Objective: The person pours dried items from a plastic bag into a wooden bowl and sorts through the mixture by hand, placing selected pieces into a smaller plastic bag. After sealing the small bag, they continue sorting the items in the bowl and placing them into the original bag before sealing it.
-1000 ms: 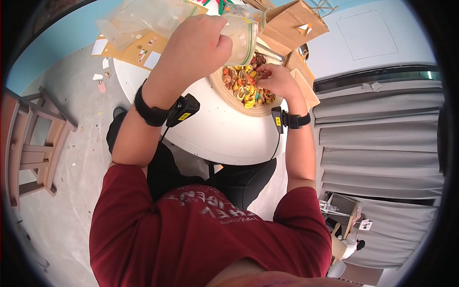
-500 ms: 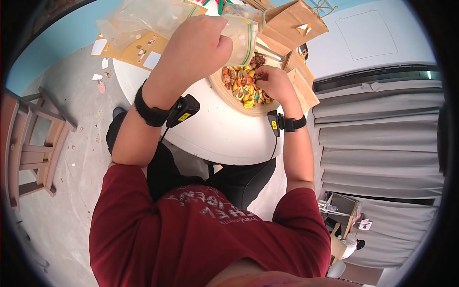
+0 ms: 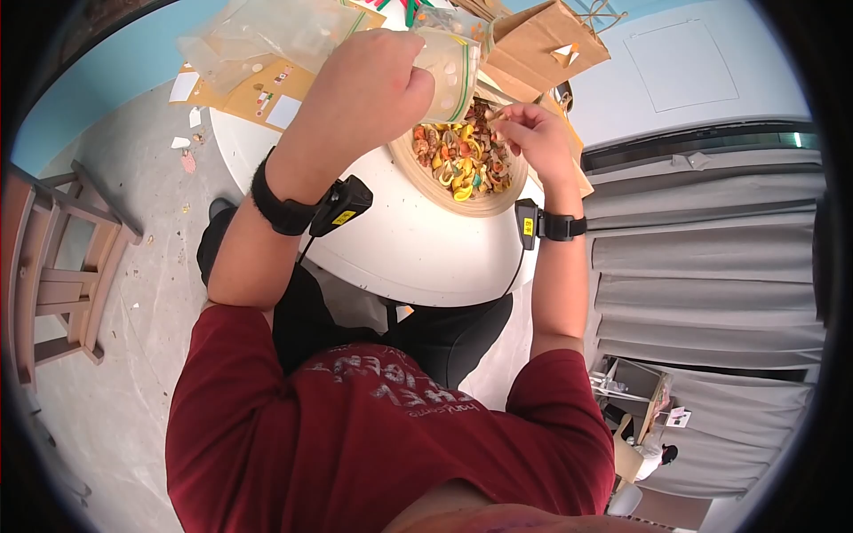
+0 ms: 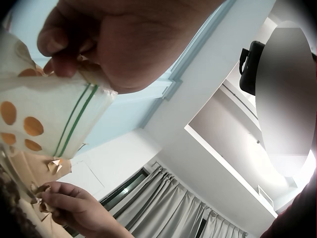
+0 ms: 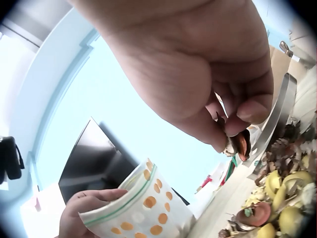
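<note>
My left hand grips a translucent zip bag with orange dots and a green seal line, its mouth spread near the pile. Between thumb and fingers, my right hand pinches a small brown dried piece, which looks like potpourri. That hand is just above the right side of a heap of dried potpourri in yellow, orange and brown. The heap lies on a round woven-looking plate. A curved metal strip, like tongs, rests over the plate's far side.
Brown paper bags stand behind and right of the plate on the white round table. Another clear bag and a tan sheet with labels lie at the back left. A wooden chair stands left.
My right hand has come up out of the heap and shifted right, now with a dried piece in its fingertips. The left hand and zip bag have stayed nearly still.
</note>
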### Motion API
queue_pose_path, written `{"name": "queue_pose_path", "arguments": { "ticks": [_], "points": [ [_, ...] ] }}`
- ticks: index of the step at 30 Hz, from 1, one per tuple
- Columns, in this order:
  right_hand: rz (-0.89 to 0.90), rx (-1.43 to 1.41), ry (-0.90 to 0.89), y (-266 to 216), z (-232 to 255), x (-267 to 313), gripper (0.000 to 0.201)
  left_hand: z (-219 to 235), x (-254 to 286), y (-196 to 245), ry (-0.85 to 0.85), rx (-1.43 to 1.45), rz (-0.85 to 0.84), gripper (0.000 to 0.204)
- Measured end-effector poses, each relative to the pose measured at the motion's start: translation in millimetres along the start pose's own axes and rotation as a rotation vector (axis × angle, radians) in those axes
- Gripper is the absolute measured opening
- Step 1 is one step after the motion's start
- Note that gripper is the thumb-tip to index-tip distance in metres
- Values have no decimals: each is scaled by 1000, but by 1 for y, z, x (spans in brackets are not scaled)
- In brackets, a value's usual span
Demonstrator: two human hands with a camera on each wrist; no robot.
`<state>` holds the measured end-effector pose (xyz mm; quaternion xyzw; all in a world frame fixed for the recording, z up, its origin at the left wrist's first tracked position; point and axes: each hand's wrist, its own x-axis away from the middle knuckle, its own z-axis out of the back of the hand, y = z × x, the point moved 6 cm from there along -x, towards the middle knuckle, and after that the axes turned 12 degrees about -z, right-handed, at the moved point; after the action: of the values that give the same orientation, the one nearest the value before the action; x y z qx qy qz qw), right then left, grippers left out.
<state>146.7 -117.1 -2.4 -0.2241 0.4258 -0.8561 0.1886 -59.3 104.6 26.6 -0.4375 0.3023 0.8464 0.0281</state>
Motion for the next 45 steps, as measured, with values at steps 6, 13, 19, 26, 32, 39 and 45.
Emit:
{"name": "queue_pose_path", "arguments": {
  "ticks": [6,13,19,26,32,39,45],
  "points": [
    [126,-300,-41,-47,0,15,20,-2,0,1,-36,36,39,38],
    [326,-341,-201,-97,-37,31,22,-8,1,0,-27,18,8,38],
    [335,-137,29,-104,-42,41,23,-1,1,-2,27,51,-4,39],
    [205,623,3,-37,-44,28,32,12,0,-9,61,44,29,41],
    [205,620,-51,-10,-60,25,28,13,0,-8,42,36,35,41],
    [171,620,104,-12,-45,19,18,9,-1,-7,-2,30,54,41],
    [139,514,231,-16,-31,15,14,8,-1,-7,17,28,25,41]
  ]
}}
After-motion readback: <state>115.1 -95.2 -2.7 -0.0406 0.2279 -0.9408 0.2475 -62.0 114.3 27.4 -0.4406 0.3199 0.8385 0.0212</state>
